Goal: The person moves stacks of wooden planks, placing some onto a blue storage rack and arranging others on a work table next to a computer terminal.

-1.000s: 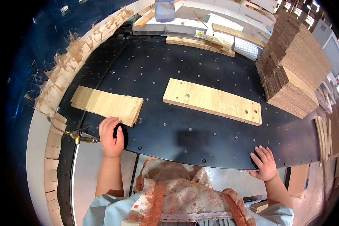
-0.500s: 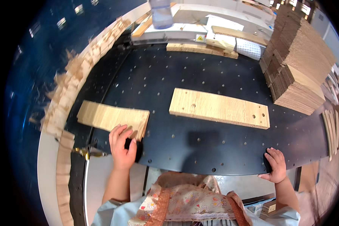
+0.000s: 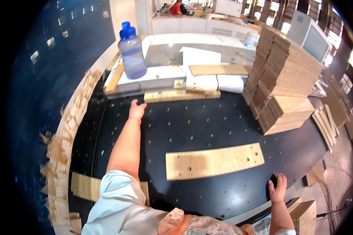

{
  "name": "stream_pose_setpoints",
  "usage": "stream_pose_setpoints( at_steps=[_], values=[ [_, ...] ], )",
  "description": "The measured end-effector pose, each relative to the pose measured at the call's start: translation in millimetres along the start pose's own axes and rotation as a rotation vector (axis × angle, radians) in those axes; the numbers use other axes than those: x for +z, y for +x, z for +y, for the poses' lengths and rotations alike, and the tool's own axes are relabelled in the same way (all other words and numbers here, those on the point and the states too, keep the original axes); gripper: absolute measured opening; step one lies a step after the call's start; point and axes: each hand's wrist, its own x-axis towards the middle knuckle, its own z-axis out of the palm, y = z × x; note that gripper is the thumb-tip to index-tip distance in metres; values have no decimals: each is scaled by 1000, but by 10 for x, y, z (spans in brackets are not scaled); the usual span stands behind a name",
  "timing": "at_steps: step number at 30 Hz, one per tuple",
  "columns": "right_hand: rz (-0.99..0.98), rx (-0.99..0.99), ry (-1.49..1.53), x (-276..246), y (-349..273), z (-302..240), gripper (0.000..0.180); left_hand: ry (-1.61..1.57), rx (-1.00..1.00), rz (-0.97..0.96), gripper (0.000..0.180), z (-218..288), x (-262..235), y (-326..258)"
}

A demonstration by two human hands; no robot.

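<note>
My left hand reaches across the black table. It is open, thumb and fingers apart, just short of the left end of a narrow wooden board at the table's far edge. My right hand rests on the near right edge, fingers lying over the dark surface, holding nothing. Between my hands lies a pale wooden board with drilled holes. Another wooden board is at the near left, partly covered by my left sleeve.
A tall stack of brown panels stands at the right. Behind the table are a blue-capped water bottle, papers and a loose board. Frayed brown strips line the left side. Narrow strips lie at the far right.
My left hand has left the near-left board and stretched out to the far edge. The view has tilted up and shifted. My right hand stays at the near right edge.
</note>
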Motion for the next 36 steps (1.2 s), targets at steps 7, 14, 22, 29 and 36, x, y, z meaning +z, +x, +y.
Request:
stream_pose_setpoints(
  at_steps=[7, 14, 22, 29, 36],
  values=[
    [-25, 41, -26, 3, -42, 49, 35, 236, -15, 94, 49, -85, 498, 455],
    [-53, 44, -1, -2, -55, 16, 34, 457, 280, -82, 67, 276, 336, -457],
    [-40, 10, -12, 28, -7, 32, 35, 923, 366, -510, 95, 1000, 1428, -1160],
    [6, -25, -22, 30, -44, 92, 32, 857, 666, -610, 82, 734, 977, -1285],
    [22, -50, 0, 73, -28, 164, 30, 723, 607, -795, 78, 678, 201, -1650]
  ],
)
